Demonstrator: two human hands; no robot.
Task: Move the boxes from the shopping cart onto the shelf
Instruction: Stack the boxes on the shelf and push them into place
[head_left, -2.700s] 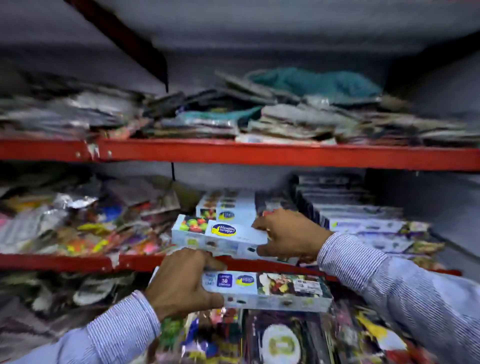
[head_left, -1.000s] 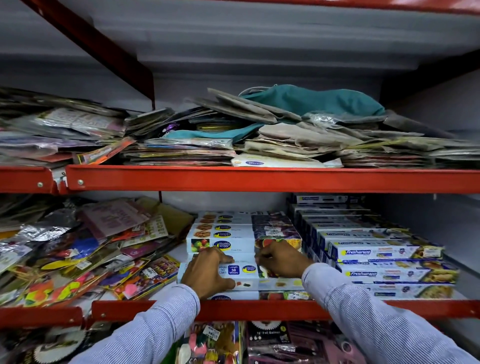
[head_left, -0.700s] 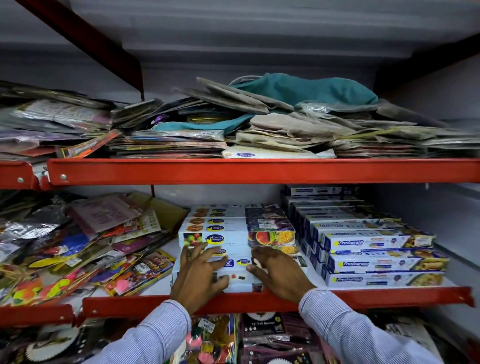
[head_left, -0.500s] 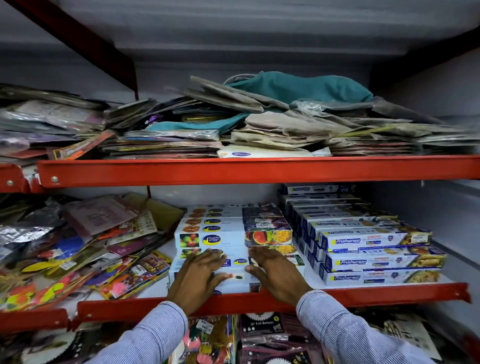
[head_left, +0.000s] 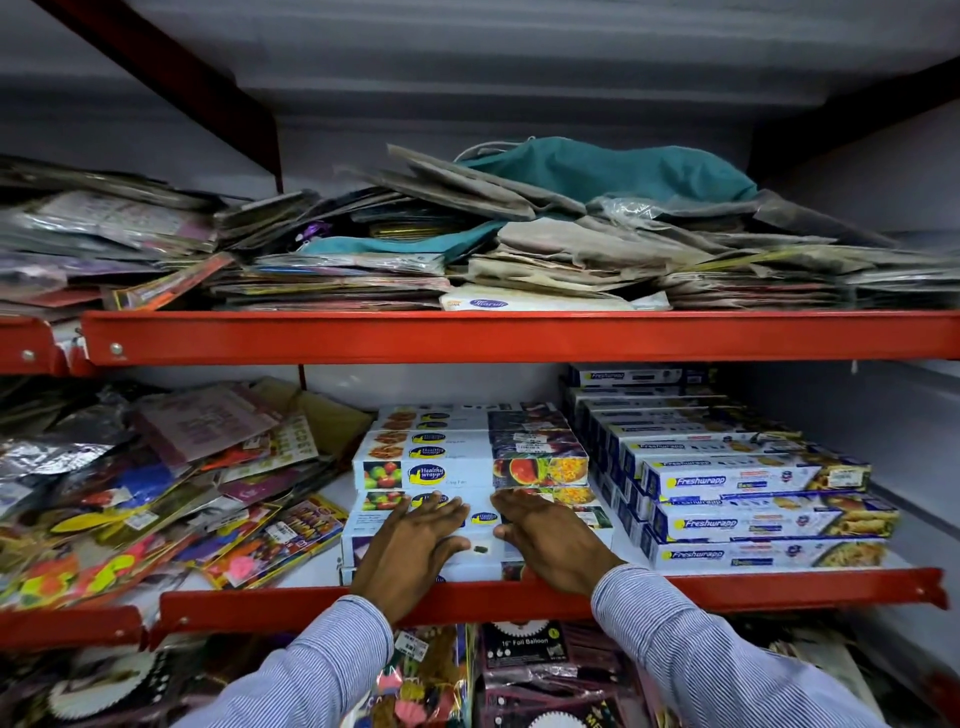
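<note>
Stepped rows of white Healthy Wrapp boxes (head_left: 470, 470) with fruit pictures lie in the middle of the red-edged shelf (head_left: 727, 592). My left hand (head_left: 413, 545) and my right hand (head_left: 553, 540) rest flat, fingers spread, on the front lowest box (head_left: 480, 543) at the shelf's lip. Neither hand grips it. The shopping cart is out of view.
Blue-and-white Freshwrapp boxes (head_left: 753, 519) are stacked to the right, close beside the white ones. Loose colourful packets (head_left: 156, 504) spread over the shelf's left half. The upper shelf (head_left: 467, 338) holds flat packets and a teal bag. Balloon packs (head_left: 524, 670) hang below.
A box that my left hand carried earlier now lies at the front of the white rows. Both hands went from gripping to lying flat on it, and the view drew back slightly.
</note>
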